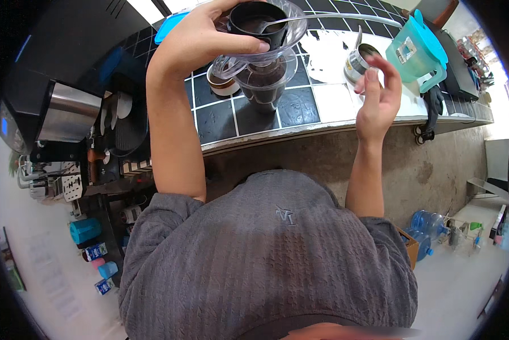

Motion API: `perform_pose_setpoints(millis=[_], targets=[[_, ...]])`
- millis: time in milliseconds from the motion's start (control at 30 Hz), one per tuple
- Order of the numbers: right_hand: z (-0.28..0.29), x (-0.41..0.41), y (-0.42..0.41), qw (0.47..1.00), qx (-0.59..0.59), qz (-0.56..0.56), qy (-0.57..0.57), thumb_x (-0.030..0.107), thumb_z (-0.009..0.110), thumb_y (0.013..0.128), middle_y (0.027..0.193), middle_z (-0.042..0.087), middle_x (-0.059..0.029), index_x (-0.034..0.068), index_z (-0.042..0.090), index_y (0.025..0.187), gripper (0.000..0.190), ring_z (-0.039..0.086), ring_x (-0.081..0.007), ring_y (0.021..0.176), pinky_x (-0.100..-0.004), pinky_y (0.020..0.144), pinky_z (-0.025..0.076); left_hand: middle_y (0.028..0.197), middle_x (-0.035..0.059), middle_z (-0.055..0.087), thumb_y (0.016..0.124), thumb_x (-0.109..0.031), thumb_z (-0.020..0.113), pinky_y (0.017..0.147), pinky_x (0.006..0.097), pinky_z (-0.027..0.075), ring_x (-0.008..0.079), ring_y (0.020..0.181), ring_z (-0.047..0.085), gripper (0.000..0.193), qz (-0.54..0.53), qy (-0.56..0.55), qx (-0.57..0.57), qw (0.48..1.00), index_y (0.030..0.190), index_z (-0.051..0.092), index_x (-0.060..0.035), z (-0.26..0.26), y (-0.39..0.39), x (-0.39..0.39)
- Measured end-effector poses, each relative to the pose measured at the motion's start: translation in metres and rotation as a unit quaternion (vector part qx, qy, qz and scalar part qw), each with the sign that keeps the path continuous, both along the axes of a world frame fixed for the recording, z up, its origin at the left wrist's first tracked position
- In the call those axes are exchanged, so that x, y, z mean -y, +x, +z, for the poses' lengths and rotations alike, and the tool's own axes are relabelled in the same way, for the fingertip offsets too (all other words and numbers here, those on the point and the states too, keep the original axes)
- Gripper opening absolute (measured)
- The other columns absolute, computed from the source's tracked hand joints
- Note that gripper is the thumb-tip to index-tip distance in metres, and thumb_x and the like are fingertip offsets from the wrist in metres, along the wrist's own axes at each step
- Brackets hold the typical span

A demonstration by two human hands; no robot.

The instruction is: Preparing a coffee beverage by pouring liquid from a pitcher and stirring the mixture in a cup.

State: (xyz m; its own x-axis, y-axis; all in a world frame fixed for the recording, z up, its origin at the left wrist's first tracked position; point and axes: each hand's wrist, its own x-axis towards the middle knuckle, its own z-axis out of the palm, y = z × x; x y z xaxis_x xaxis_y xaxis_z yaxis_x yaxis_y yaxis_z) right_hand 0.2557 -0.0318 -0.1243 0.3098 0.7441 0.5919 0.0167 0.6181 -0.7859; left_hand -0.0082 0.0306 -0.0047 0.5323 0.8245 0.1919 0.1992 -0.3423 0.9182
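My left hand [212,36] grips a black cup [256,17] from the left, thumb along its near side. A long-handled metal spoon [331,16] leans in the cup, its handle reaching far to the right. Around and below the cup is a clear dripper [299,32] with a handle on its left. Under that stands a clear vessel [263,91] on the black tiles; its contents cannot be told. My right hand [377,93] is raised with fingers apart, holding nothing. Just behind its fingertips sits a small steel pitcher [354,66]; whether they touch is unclear.
A lidded teal plastic jug [416,51] stands on the right of the tiled counter [299,112]. Left of the clear vessel is a small white bowl with a brown rim [224,87]. A steel-fronted machine [69,112] is at far left. Water bottles [426,223] lie on the lower right.
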Motion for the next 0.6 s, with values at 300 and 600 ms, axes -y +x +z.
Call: perform_pose_setpoints(millis=[300,600], targets=[[0.065,-0.037,-0.04,0.962,-0.056,0.247,0.103,0.031,0.035,0.105,0.123,0.056,-0.021,0.0,0.039,0.134,0.042,0.058,-0.0192,0.071,-0.0289,0.068,0.049,0.123,0.013,0.059,0.063,-0.007,0.08,0.102,0.0313,0.039,0.0212,0.116,0.053,0.071,-0.012,-0.051,-0.023,0.998,0.128,0.053,0.0042,0.012,0.002,0.004],[0.086,-0.051,-0.042,0.95,0.016,0.224,0.218,0.03,0.036,0.105,0.091,0.064,-0.0244,0.001,0.051,0.102,0.032,0.062,-0.0267,0.066,-0.0348,0.06,0.053,0.118,0.0126,0.062,0.064,-0.01,0.08,0.099,0.0303,0.042,0.0199,0.112,0.056,0.068,-0.018,-0.038,0.01,0.999,0.126,0.055,0.0041,0.005,-0.002,-0.002]])
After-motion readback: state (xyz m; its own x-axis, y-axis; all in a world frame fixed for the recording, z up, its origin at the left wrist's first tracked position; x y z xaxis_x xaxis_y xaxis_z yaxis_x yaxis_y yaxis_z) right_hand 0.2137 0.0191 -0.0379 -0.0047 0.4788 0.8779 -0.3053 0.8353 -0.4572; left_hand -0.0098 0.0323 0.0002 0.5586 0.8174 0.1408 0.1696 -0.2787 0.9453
